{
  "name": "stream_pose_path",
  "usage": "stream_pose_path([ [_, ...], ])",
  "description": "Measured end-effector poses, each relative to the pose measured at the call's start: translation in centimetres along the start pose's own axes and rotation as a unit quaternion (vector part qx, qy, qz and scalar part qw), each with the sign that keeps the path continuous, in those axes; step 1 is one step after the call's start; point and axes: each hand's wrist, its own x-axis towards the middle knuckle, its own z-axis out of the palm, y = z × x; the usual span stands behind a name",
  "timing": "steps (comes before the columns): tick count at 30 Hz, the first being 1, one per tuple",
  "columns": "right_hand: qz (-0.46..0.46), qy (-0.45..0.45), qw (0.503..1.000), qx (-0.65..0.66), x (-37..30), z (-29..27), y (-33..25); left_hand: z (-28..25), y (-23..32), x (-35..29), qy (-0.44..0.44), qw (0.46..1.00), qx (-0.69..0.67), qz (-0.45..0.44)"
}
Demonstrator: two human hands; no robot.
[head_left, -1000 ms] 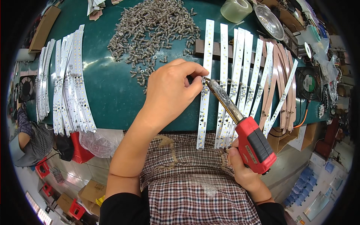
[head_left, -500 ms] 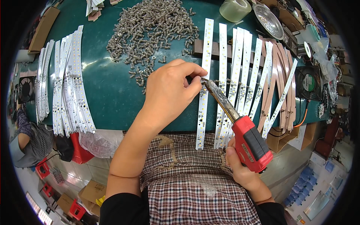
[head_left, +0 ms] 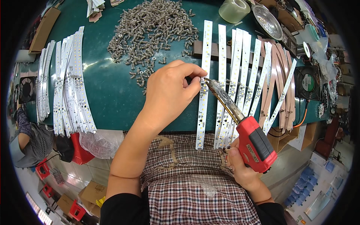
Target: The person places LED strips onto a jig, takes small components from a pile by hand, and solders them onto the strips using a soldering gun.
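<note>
My right hand (head_left: 244,169) is wrapped round the handle of a red and black soldering gun (head_left: 255,144). Its dark tip comes down on a white LED strip (head_left: 203,112), close to my left fingertips. My left hand (head_left: 170,92) is closed in a pinch at the left edge of that strip; the small piece between thumb and forefinger is mostly hidden. Several more LED strips (head_left: 234,71) lie fanned out to the right, with small components along them. Beyond my left hand spreads a heap of small metal fittings (head_left: 153,32).
Stacked LED strips (head_left: 67,90) lie on the left of the green table (head_left: 103,93). A dark bar (head_left: 215,50) runs under the strips. At the right are brownish strips (head_left: 275,80), a black fan (head_left: 308,84) and a solder spool (head_left: 304,50); a tape roll (head_left: 234,11) stands at the back.
The soldering gun has shifted slightly to the right, its tip sliding a little away from my left fingertips. My left hand stays in its pinch at the strip.
</note>
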Motion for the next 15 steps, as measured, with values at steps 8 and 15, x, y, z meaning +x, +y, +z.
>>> stream_pose_path([
  [8, -0.052, 0.011, 0.998, -0.02, 0.3, 0.3, 0.1, -0.1, 0.0, 0.0, -0.003, 1.0, -0.004, -0.003],
  [15, 0.01, 0.002, 0.999, -0.047, -0.2, 0.0, 0.8, 0.0, 0.0, 0.0, -0.002, 1.0, -0.004, -0.003],
])
